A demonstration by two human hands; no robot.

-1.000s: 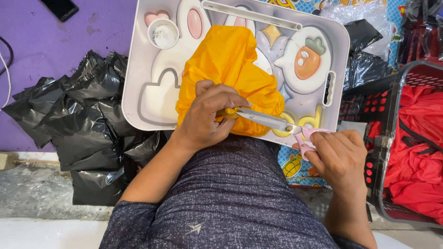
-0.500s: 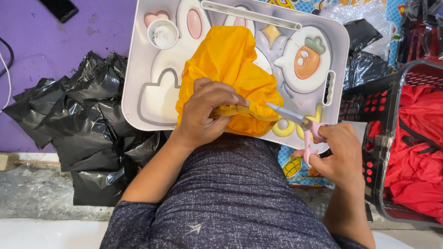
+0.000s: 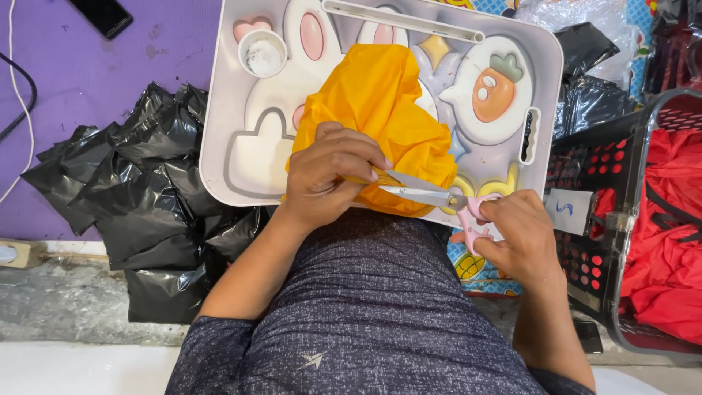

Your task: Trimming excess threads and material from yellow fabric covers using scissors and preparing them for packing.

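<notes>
Head view, looking straight down: a crumpled sheet of thin orange plastic (image 3: 380,110), glossy and deeply creased, lies heaped on a smooth pale-grey lap tray (image 3: 234,157) with rounded corners and moulded cartoon shapes, among them rabbit ears with pink ovals and an orange carrot (image 3: 491,93) at about 2 o'clock from the heap. A small round white cup (image 3: 262,53) sits sunk in the tray at about 10 o'clock from the orange sheet. The left hand (image 3: 329,175) rests on the sheet's lower edge at 6 o'clock, fingers curled and closed, pinching a fold of the film between thumb and fingertips. The right hand (image 3: 515,238) lies at about 4 o'clock from the heap, just off the tray's near edge, fingers closed through the pink plastic loops of a pair of scissors (image 3: 431,196); the bright metal blades point toward 9 o'clock, slightly parted, with their tips at the pinched fold right beside the left fingertips. To the left of the tray, at 9 o'clock, lies a pile of crinkled shiny black plastic bags (image 3: 139,197) on a purple mat (image 3: 73,80). At 3 o'clock stands a dark perforated basket (image 3: 621,219) holding slick red plastic (image 3: 676,241). The person's grey speckled knit shirt fills the lower middle.
</notes>
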